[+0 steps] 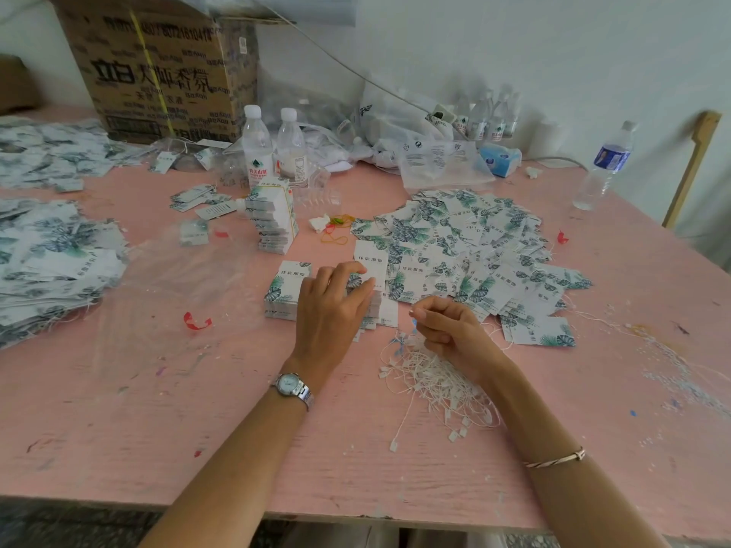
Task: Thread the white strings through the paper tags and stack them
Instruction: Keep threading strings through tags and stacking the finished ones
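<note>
My left hand [336, 306] pinches a white paper tag [370, 263] between thumb and fingers, lifting it off a low stack of leaf-printed tags [285, 288] on the pink table. My right hand [447, 330] is curled, its thumb and forefinger pinching a thin white string just above a tangled heap of white strings [435, 385]. A wide loose pile of threaded tags [466, 247] spreads beyond both hands. A taller stack of tags [273, 219] stands behind the left hand.
More tag heaps [55, 255] lie at the left under clear plastic. Two water bottles [273, 148], a cardboard box [158, 69] and plastic bags line the back. Another bottle [605, 164] stands far right. Red scraps [196, 321] dot the table [197, 429].
</note>
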`<state>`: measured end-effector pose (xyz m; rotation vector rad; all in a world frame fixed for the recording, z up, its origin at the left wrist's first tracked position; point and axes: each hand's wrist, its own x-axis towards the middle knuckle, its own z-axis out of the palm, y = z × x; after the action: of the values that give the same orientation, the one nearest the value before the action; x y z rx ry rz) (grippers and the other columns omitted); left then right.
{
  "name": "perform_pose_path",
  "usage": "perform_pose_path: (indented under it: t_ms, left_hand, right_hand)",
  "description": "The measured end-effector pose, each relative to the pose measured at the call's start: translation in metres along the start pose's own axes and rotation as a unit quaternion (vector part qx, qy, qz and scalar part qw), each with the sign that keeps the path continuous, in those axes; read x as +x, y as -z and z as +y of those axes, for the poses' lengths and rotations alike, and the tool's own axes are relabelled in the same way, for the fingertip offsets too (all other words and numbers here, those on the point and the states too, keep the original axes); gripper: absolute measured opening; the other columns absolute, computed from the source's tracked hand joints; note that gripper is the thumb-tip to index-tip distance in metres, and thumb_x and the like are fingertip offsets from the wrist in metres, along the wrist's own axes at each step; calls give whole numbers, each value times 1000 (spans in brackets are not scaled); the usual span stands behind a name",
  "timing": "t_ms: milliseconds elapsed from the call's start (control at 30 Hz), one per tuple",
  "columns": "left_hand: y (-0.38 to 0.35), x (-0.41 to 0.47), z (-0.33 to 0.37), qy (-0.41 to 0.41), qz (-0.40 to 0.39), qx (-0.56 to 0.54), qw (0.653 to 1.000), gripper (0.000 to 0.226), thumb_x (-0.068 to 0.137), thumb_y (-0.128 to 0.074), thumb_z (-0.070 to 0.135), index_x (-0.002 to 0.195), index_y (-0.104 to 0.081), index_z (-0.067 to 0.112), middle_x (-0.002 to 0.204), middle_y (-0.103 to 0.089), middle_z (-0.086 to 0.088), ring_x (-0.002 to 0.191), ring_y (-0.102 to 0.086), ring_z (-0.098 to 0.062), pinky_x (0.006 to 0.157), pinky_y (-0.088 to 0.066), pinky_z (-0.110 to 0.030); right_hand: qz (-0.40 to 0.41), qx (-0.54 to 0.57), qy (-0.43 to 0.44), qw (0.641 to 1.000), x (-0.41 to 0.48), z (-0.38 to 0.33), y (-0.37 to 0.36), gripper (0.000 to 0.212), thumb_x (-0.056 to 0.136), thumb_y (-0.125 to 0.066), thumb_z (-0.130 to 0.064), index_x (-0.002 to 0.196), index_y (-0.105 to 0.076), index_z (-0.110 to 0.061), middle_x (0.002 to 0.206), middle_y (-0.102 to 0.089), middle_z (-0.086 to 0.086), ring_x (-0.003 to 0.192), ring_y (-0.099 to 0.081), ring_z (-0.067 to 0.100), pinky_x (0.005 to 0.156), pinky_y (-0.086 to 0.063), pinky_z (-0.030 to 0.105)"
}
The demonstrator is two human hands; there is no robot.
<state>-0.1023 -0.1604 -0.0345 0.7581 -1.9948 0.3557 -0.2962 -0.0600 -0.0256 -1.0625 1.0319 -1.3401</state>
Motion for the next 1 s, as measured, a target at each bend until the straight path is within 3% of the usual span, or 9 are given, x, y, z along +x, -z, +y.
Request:
perform_pose_path:
  t_ms: [167,300,467,633,700,767,867,1000]
  left_hand:
    - [4,0,-3,-41,127,-10,991,4,90,-77,19,89,-80,16,94,-73,2,72,-53,-20,63,-33,-34]
    - [9,-2,0,-79,192,-9,978,8,88,-80,23,81,-80,18,87,-74,5,72,-48,-16,63,-32,-33]
    - [11,-11,9,-148,200,-40,968,9,81,-86,24,77,-79,21,97,-63,13,75,-48,-13,66,-32,-31]
    - [8,-16,18,-209,167,-74,961,11,82,-85,25,77,-77,20,87,-71,10,73,-51,-12,68,-32,-30]
    - [7,-16,21,-205,128,-92,966,12,85,-82,32,80,-78,22,92,-71,9,77,-53,-12,69,-33,-30]
    - [8,-14,19,-134,115,-127,976,23,86,-76,43,90,-79,21,100,-69,3,83,-54,-13,72,-37,-31]
    - [13,-10,-1,100,151,-127,975,35,87,-71,40,111,-72,15,108,-63,-5,90,-52,-15,78,-35,-27]
    - [14,-12,-39,380,50,-11,924,51,91,-68,41,129,-60,9,127,-56,-13,111,-50,-30,85,-38,-35]
  right_hand:
    - [76,-26,38,996,6,-11,-14,16,94,-63,-17,78,-64,-20,65,-29,-1,55,-22,11,49,-23,18]
    - [102,-106,57,987,13,-24,-20,17,103,-52,-16,87,-57,-11,66,-37,0,54,-26,11,49,-21,21]
    - [55,-199,105,973,18,-29,-26,16,105,-49,-12,102,-52,3,64,-56,-18,48,-33,6,47,-28,15]
    - [106,-174,123,971,20,-20,-28,9,98,-60,-9,91,-62,-4,62,-51,-3,49,-36,9,46,-30,18]
    - [135,-156,130,970,18,-12,-26,8,97,-62,-9,90,-65,-6,64,-55,-4,51,-41,7,48,-33,19]
    - [158,-151,140,966,16,-5,-24,9,97,-62,-8,89,-65,-7,66,-57,-6,55,-44,6,50,-35,20]
    - [175,-143,166,960,14,-3,-20,9,96,-62,-5,88,-65,-8,67,-61,-15,56,-50,-1,51,-37,13]
    - [183,-150,190,953,11,-1,-16,9,96,-62,-4,89,-66,-6,71,-64,-14,58,-53,-2,53,-39,10]
